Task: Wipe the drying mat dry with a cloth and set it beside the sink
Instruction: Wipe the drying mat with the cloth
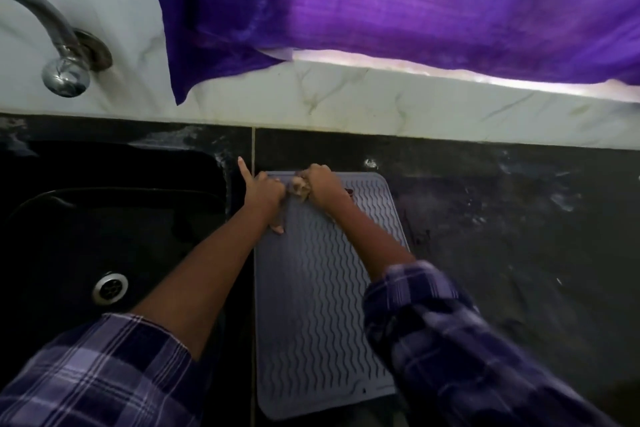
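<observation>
A grey ribbed drying mat (322,305) lies flat on the dark counter just right of the sink (104,218). My right hand (323,184) is closed on a small bunched brownish cloth (300,189), pressed onto the mat's far end. My left hand (265,191) rests on the mat's far left corner, its index finger stretched out toward the wall and the thumb spread on the mat's left edge. Both forearms, in checked sleeves, cross over the mat and hide part of it.
The black sink holds a metal drain (110,288). A chrome tap (59,55) comes out of the marble wall above it. A purple curtain (398,3) hangs over the window ledge. The dark counter (502,236) to the mat's right shows wet streaks.
</observation>
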